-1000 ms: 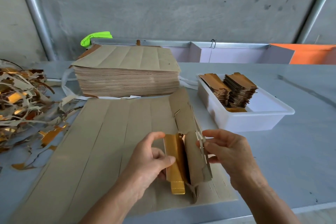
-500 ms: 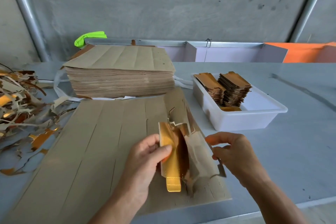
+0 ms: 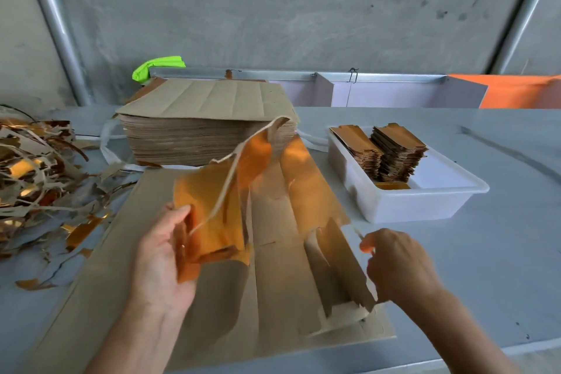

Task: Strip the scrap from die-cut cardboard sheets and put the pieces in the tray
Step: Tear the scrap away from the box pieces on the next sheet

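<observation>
Cardboard sheet (image 3: 273, 276), brown side up, lies flat on the tabletop (image 3: 501, 252) in front of the sheet stack (image 3: 209, 133). On its left part, the left hand (image 3: 161, 258) grips a lifted gold-faced piece (image 3: 212, 215), thumb on its left edge. At the sheet's right edge, the right hand (image 3: 394, 264) pinches a thin scrap strip (image 3: 358, 232). Right of the sheet stands the white tray (image 3: 425, 206) with stacked pieces (image 3: 391, 152). Left of the sheet lies a scrap pile (image 3: 36, 173).

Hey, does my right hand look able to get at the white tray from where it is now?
Probably yes. The right hand pinches a thin scrap strip just in front of the white tray, with only bare table between them, and the tray's right half is open.
</observation>
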Tool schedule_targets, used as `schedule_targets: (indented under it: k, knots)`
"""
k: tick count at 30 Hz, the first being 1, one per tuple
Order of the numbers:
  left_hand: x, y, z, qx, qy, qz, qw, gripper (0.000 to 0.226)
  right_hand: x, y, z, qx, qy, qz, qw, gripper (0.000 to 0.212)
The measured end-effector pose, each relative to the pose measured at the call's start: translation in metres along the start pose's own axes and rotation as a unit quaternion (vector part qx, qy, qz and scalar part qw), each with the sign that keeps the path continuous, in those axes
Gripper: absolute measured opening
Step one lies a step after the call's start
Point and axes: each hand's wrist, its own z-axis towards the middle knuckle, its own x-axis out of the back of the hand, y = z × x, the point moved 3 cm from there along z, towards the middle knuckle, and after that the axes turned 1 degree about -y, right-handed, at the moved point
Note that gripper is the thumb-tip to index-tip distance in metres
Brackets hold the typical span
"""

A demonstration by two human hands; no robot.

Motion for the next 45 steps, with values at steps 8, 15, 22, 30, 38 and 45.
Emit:
schedule_targets:
  k: [8, 15, 22, 30, 38, 45]
  knots:
    - [-0.029, -0.042, -0.010, 0.034, -0.089, 0.131, 0.987, 0.034, 0.035, -0.068, -0.018, 0.242, 0.111, 0.287, 0.920, 0.023]
    - [-0.053, -0.053, -0.027, -0.060, -0.196, 0.312, 0.928, 0.022, -0.007, -0.042, -0.002, -0.089, -0.121, 0.571, 0.807, 0.019]
    - [-0.057, -0.064, -0.029, -0.098, -0.161, 0.408, 0.893, 0.022, -0.015, -0.010, -0.003, -0.101, -0.121, 0.700, 0.696, 0.033]
    - [-0.047, -0.076, -0.017, -0.025, -0.048, 0.381, 0.923, 0.027, -0.053, -0.009, -0.006, -0.111, -0.100, 0.683, 0.715, 0.033]
    - [-0.033, -0.019, -0.006, 0.006, 0.025, 0.249, 0.968, 0.021, -0.060, -0.008, -0.002, 0.164, -0.042, 0.190, 0.967, 0.029]
    - [-0.032, -0.006, 0.013, -0.034, 0.023, 0.308, 0.951, 0.021, -0.045, -0.010, 0.007, 0.132, -0.012, 0.247, 0.960, 0.025]
